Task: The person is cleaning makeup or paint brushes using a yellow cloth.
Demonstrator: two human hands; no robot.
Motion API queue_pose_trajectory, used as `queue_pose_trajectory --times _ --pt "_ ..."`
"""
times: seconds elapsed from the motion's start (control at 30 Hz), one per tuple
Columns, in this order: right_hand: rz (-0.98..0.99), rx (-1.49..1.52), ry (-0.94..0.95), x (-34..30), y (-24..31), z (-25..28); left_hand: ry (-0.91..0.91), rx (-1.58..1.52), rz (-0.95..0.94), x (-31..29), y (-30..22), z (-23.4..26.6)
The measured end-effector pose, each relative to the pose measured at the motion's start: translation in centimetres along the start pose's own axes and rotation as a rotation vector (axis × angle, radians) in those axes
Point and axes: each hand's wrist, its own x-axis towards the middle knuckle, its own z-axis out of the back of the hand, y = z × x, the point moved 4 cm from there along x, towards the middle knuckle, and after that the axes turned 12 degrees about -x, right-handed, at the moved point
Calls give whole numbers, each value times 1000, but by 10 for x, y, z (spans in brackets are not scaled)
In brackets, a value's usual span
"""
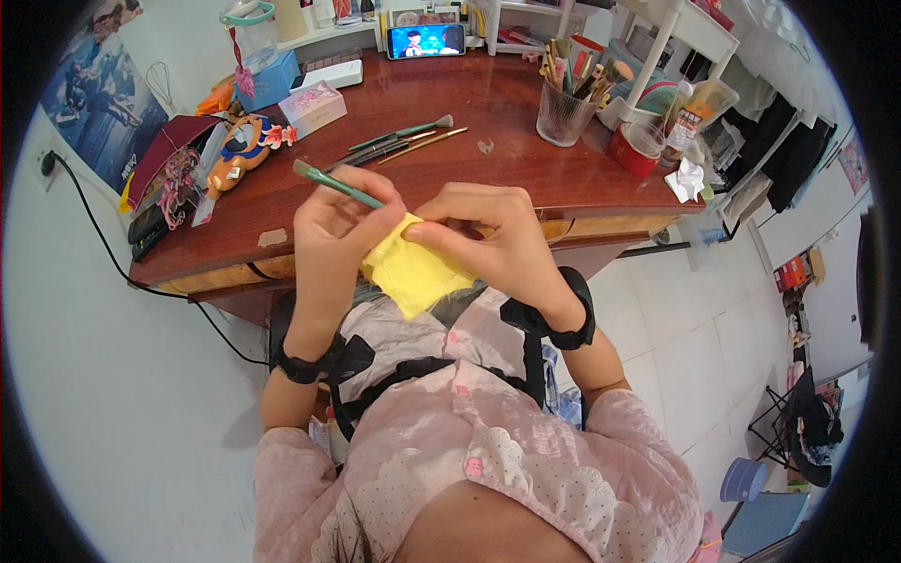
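A makeup brush [339,185] with a green handle points up and left between the fingers of my left hand [328,225], which is closed on it. Its handle end runs down into a bright yellow cloth [418,272] with frayed edges. My right hand [497,230] pinches the top of this cloth between thumb and fingers, beside my left thumb. Both hands are close together in front of the desk's near edge, above my lap. The cloth hides the lower end of the handle.
On the brown desk [507,103] lie several more brushes [404,143]. A glass of brushes [566,111] stands at the right, by a red tub [634,150]. A lit phone [426,41] leans at the back. A tissue box [313,108] and a cartoon figure [246,150] are at the left.
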Motion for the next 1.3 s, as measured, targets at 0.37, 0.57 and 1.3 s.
queue_pose_trajectory --times 0.37,0.57,1.3 --pt "-76 8 2 1 -6 9 -87 189 -137 2 -22 7" --pt "-31 -26 -3 0 -3 6 -75 114 -60 5 -14 13" --pt "11 -114 -289 -3 -3 18 -26 -121 18 8 -1 9"
